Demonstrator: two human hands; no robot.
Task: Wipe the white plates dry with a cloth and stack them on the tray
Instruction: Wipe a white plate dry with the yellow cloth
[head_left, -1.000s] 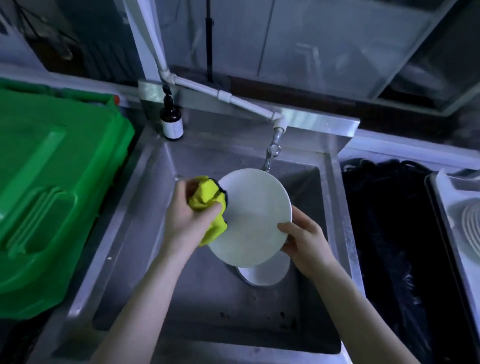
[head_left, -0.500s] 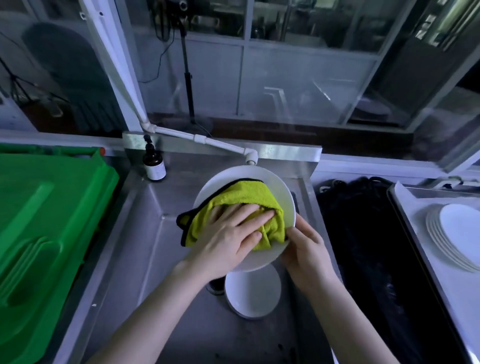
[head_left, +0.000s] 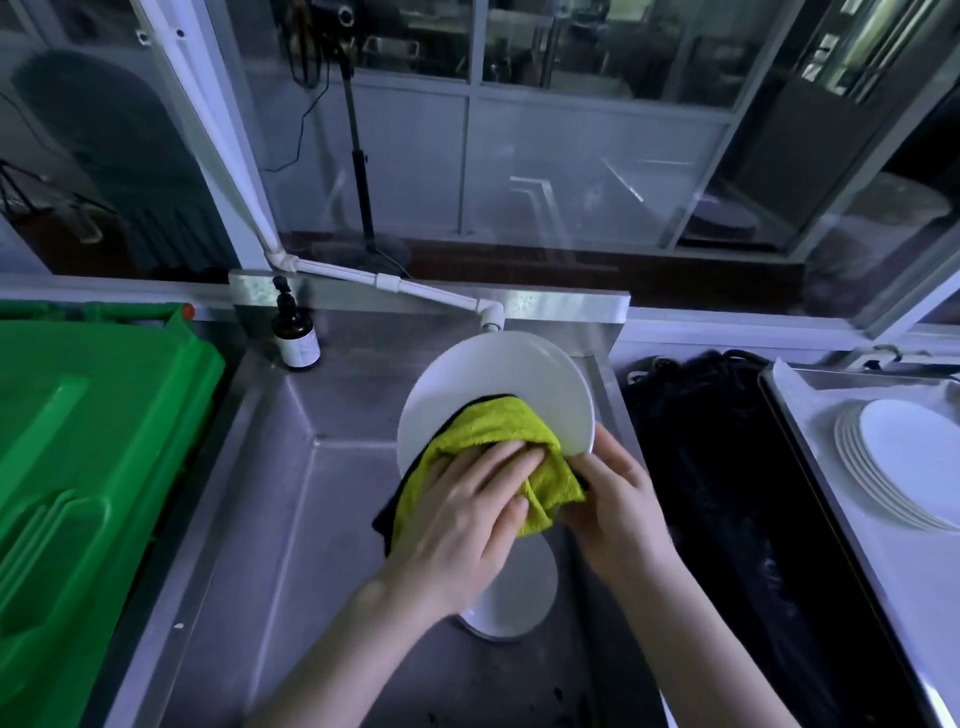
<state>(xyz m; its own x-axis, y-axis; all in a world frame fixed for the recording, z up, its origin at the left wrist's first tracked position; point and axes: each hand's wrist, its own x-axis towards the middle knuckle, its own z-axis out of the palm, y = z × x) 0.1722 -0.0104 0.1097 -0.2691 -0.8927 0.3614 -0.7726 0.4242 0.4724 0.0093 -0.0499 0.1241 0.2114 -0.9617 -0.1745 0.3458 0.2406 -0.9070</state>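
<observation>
Scullery: steel sink (head_left: 291, 467), stacked plates (head_left: 909, 462).

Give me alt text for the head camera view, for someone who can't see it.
Over a steel sink, a person's left hand presses a yellow-green cloth against a white plate that the right hand holds by its edge. A second plate lies in the sink below; a stack of plates sits on a tray at right.

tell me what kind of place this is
Likely a dishwashing station in a commercial kitchen: a white plate wiped over a deep stainless steel sink, a stack of plates on a metal tray, and a large green bin.
</observation>
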